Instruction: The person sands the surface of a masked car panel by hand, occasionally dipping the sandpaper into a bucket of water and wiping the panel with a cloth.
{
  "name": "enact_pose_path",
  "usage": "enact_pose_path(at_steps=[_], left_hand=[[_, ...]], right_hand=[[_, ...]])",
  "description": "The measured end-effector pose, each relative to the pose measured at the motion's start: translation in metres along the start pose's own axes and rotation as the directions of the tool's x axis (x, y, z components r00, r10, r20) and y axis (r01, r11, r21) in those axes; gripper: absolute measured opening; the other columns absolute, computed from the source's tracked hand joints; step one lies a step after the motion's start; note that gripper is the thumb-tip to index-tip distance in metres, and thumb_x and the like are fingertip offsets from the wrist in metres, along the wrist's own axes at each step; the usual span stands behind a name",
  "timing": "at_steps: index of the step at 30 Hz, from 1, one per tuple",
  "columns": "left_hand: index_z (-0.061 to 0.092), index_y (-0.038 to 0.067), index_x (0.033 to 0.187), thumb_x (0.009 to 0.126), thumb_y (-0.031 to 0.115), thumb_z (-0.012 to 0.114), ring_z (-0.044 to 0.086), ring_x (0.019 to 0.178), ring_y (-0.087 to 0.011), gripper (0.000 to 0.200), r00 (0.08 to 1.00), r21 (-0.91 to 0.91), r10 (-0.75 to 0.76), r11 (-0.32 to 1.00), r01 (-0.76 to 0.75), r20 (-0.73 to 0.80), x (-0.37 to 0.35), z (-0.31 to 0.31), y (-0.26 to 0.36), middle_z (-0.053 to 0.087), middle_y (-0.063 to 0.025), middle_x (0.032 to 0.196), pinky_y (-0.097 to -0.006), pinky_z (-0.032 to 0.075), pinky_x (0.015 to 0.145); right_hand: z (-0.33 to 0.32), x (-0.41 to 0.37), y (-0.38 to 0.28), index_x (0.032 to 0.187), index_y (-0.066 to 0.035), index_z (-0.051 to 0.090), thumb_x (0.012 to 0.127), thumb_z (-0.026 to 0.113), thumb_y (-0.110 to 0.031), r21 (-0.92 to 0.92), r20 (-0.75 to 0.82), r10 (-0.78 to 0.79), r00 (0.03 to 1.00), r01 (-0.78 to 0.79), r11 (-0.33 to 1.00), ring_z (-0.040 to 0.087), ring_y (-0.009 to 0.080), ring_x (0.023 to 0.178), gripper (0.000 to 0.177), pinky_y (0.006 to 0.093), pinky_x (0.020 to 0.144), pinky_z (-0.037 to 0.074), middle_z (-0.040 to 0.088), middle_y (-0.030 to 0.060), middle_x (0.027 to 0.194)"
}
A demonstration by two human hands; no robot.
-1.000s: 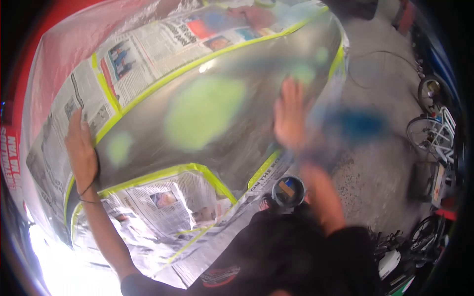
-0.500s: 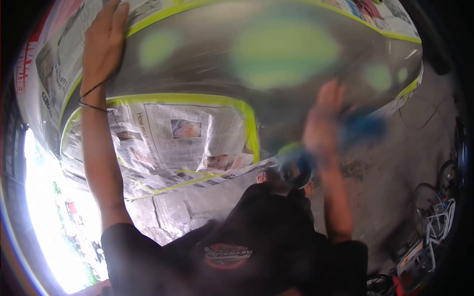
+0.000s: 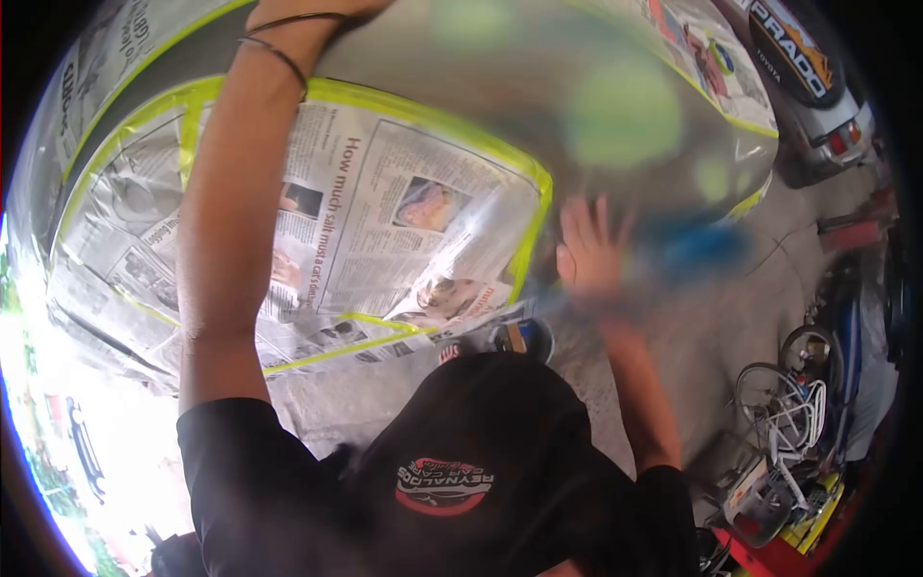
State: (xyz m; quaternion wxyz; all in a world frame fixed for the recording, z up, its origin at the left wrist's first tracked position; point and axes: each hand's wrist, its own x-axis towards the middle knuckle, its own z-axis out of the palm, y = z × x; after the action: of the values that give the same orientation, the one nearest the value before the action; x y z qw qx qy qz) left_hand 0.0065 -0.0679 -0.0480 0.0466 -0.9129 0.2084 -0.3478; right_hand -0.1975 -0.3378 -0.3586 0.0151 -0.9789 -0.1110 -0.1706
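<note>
The panel (image 3: 524, 87) looks smooth and matt, the newspaper (image 3: 370, 216) creased paper, the shirt (image 3: 481, 413) matt cloth, and the floor (image 3: 582, 365) rough concrete.

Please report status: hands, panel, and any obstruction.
Left hand at panel, partly out of view. Right hand open, blurred blue thing beside it. Panel grey, green-patched. Left arm crosses newspaper.

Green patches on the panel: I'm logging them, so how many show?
3 discernible: an upper patch at the picture's top edge, a large patch lower right of it, and a small patch farther lower right. Blur may hide more.
</note>
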Motion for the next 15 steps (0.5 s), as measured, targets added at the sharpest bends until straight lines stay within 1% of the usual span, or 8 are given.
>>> enact_pose_path(at_steps=[2, 4, 6, 9, 11, 13, 14, 15], left_hand=[[0.055, 0.002, 0.155, 0.115, 0.058, 0.037, 0.051, 0.148, -0.0454, 0.072, 0.999, -0.040, -0.024, 0.999, 0.025, 0.027, -0.001, -0.004, -0.004, 0.060, -0.0276, 0.154, -0.0679, 0.034, 0.124], [0.052, 0.004, 0.159, 0.115, 0.058, 0.037, 0.048, 0.151, -0.0444, 0.072, 0.992, -0.083, -0.047, 0.995, 0.057, 0.117, -0.002, -0.013, 0.003, 0.057, -0.0263, 0.158, -0.0667, 0.031, 0.126], [0.052, 0.004, 0.158, 0.115, 0.058, 0.037, 0.047, 0.152, -0.0439, 0.072, 0.990, -0.098, -0.036, 0.994, 0.049, 0.139, -0.003, -0.014, 0.004, 0.056, -0.0262, 0.159, -0.0662, 0.030, 0.127], [0.052, 0.004, 0.159, 0.115, 0.058, 0.037, 0.045, 0.154, -0.0428, 0.072, 0.987, -0.110, -0.038, 0.992, 0.055, 0.153, -0.003, -0.016, 0.007, 0.053, -0.0251, 0.162, -0.0642, 0.027, 0.129], [0.051, 0.004, 0.161, 0.115, 0.057, 0.037, 0.044, 0.155, -0.0419, 0.072, 0.978, -0.031, -0.089, 0.995, 0.096, 0.191, 0.000, -0.015, 0.006, 0.051, -0.0241, 0.165, -0.0624, 0.027, 0.130], [0.051, 0.003, 0.161, 0.115, 0.057, 0.037, 0.042, 0.157, -0.0412, 0.072, 0.985, -0.085, -0.061, 0.993, 0.076, 0.162, -0.003, -0.024, 0.010, 0.050, -0.0238, 0.166, -0.0604, 0.026, 0.131], [0.048, 0.003, 0.163, 0.115, 0.056, 0.037, 0.038, 0.159, -0.0396, 0.072, 0.980, -0.150, -0.033, 0.987, 0.063, 0.194, -0.007, -0.036, 0.013, 0.047, -0.0228, 0.169, -0.0590, 0.024, 0.132], [0.046, 0.003, 0.164, 0.115, 0.055, 0.037, 0.035, 0.162, -0.0380, 0.072, 0.972, -0.215, 0.001, 0.975, 0.051, 0.233, -0.011, -0.040, 0.019, 0.043, -0.0219, 0.172, -0.0576, 0.022, 0.133]], right_hand=[[0.003, -0.005, -0.004, 0.166, -0.013, 0.045, 0.104, 0.058, -0.026, 0.143, -0.142, -0.006, 0.990, 0.026, 0.989, 0.028, 0.0415, 0.165, 0.065, 0.0829, 0.125, 0.008, 0.038, 0.0077, 0.177], [-0.050, 0.057, -0.016, 0.165, -0.014, 0.047, 0.107, 0.053, -0.030, 0.117, -0.242, -0.033, 0.970, 0.063, 0.991, 0.029, 0.0402, 0.166, 0.060, 0.0836, 0.125, 0.006, 0.039, 0.0076, 0.177], [-0.090, 0.100, -0.020, 0.167, -0.015, 0.045, 0.110, 0.048, -0.032, 0.248, -0.369, -0.008, 0.930, 0.107, 0.963, 0.028, 0.0390, 0.166, 0.060, 0.0839, 0.124, 0.007, 0.038, 0.0072, 0.178], [-0.071, 0.090, -0.039, 0.169, -0.017, 0.042, 0.112, 0.044, -0.032, 0.396, -0.411, 0.150, 0.899, 0.028, 0.918, 0.028, 0.0391, 0.166, 0.058, 0.0840, 0.124, 0.006, 0.036, 0.0058, 0.178], [-0.024, 0.061, -0.037, 0.171, -0.015, 0.039, 0.114, 0.041, -0.031, 0.376, -0.366, 0.202, 0.908, -0.055, 0.925, 0.026, 0.0402, 0.166, 0.059, 0.0827, 0.125, 0.004, 0.032, 0.0096, 0.180], [0.047, 0.014, 0.000, 0.170, -0.007, 0.038, 0.114, 0.042, -0.030, 0.072, -0.269, 0.358, 0.894, -0.352, 0.933, 0.027, 0.0423, 0.165, 0.060, 0.0714, 0.133, 0.006, 0.031, 0.0182, 0.179], [0.069, -0.001, 0.044, 0.170, -0.006, 0.036, 0.114, 0.042, -0.028, 0.061, -0.273, 0.458, 0.846, -0.460, 0.886, 0.027, 0.0414, 0.165, 0.061, 0.0667, 0.134, 0.008, 0.031, 0.0189, 0.179], [0.074, -0.007, 0.102, 0.171, -0.005, 0.035, 0.115, 0.042, -0.027, 0.168, -0.296, 0.535, 0.791, -0.508, 0.845, 0.026, 0.0405, 0.166, 0.061, 0.0619, 0.135, 0.010, 0.031, 0.0196, 0.178]])
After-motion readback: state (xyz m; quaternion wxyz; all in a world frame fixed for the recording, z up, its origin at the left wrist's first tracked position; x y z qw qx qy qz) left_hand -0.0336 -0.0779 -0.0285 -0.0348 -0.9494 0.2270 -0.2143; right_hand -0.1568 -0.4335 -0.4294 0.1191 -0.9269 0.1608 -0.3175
